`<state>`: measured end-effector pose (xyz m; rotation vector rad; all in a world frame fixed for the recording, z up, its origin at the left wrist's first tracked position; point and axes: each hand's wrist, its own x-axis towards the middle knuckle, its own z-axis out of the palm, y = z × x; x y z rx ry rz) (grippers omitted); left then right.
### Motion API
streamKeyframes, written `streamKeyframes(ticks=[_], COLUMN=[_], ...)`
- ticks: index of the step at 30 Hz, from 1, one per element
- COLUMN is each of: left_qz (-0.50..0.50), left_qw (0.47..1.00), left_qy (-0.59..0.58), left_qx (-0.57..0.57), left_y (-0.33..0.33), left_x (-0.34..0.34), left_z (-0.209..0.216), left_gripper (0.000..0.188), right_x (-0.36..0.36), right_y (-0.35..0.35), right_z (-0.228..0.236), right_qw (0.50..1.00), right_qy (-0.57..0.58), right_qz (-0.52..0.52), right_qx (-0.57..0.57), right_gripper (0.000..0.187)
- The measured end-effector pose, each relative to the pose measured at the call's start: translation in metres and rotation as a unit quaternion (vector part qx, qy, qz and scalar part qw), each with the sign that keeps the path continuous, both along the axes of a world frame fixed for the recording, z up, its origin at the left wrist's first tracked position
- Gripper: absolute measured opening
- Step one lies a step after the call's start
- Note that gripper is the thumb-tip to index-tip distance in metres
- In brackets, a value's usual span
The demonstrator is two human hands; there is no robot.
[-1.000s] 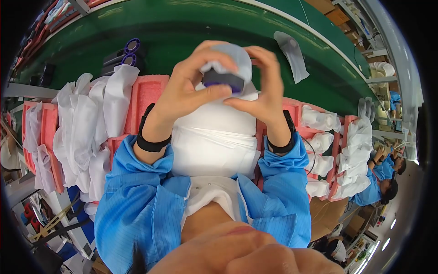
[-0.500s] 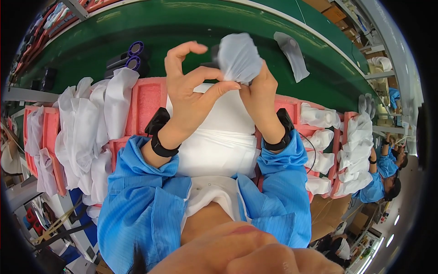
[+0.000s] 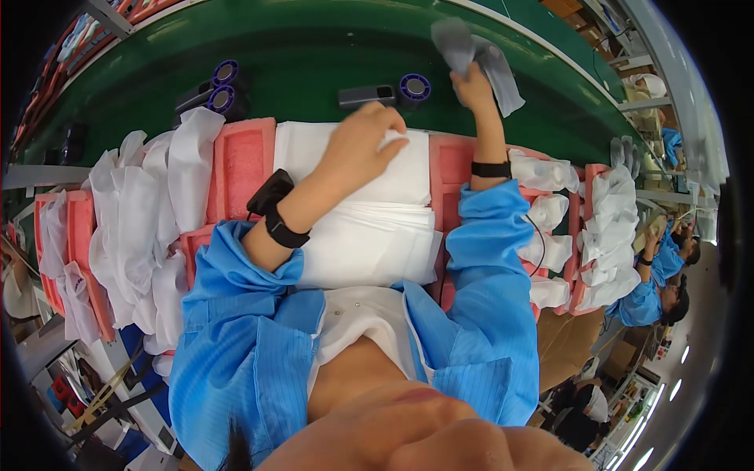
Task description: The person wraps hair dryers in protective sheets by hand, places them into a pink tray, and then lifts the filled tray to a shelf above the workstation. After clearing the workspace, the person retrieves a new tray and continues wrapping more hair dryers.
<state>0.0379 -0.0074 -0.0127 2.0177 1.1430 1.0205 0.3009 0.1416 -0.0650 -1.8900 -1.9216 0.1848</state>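
My right hand [image 3: 474, 88] is closed at the lower end of a translucent white wrapped bundle [image 3: 453, 45], blurred by motion, over the green surface. Beside it lies another translucent wrapped bundle [image 3: 499, 77], partly overlapped by the held one. My left hand [image 3: 363, 147] hovers over a stack of white sheets or bags [image 3: 357, 228], thumb apart from curled fingers, with nothing visible in it. Just beyond it, a dark grey device [image 3: 366, 96] lies beside a round purple-ringed part [image 3: 415, 88]; whether they are joined I cannot tell.
Pink foam trays [image 3: 245, 169] flank the white stack. White wrapped bundles [image 3: 133, 220] fill the left side, and more wrapped pieces [image 3: 609, 235] lie at the right. More purple-ringed devices [image 3: 223, 98] stand at the far left on the green surface [image 3: 314, 59]. Co-workers [image 3: 660, 290] sit at far right.
My right hand has carried the wrapped bundle away and to the right, beside the other bundle. My left hand has let go of it and come down over the white stack.
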Motion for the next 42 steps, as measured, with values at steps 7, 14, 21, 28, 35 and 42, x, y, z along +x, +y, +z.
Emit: streamKeyframes(ticks=[7,14,21,28,35,42], left_qz=[-0.023,-0.022,-0.011,-0.028,0.003,0.074], left_qw=[0.989,0.982,0.998,0.966,0.932,0.856], left_qy=[0.139,0.159,-0.043,-0.215,-0.322,-0.497], left_qx=[0.048,0.1,-0.051,-0.144,-0.168,-0.123], left_y=[-0.016,-0.009,0.001,0.01,-0.007,-0.001], left_x=[0.015,0.029,0.003,-0.023,-0.042,-0.04], left_z=[-0.027,-0.037,-0.032,0.011,0.046,0.044], left_gripper=[0.027,0.019,0.011,0.005,0.006,0.009], right_x=[-0.021,-0.049,-0.031,0.006,-0.074,-0.114], right_y=[-0.025,-0.038,-0.062,-0.117,-0.121,-0.131], right_z=[0.018,0.015,0.096,0.15,0.146,0.142], right_qw=[0.988,0.913,0.89,0.852,0.84,0.876], right_qy=[-0.01,0.286,0.427,0.406,0.371,0.286], right_qz=[0.142,0.241,0.16,0.322,0.394,0.367], right_qx=[0.051,-0.163,0.004,0.077,0.042,0.129], right_gripper=[0.058,0.063,0.066,0.064,0.052,0.051])
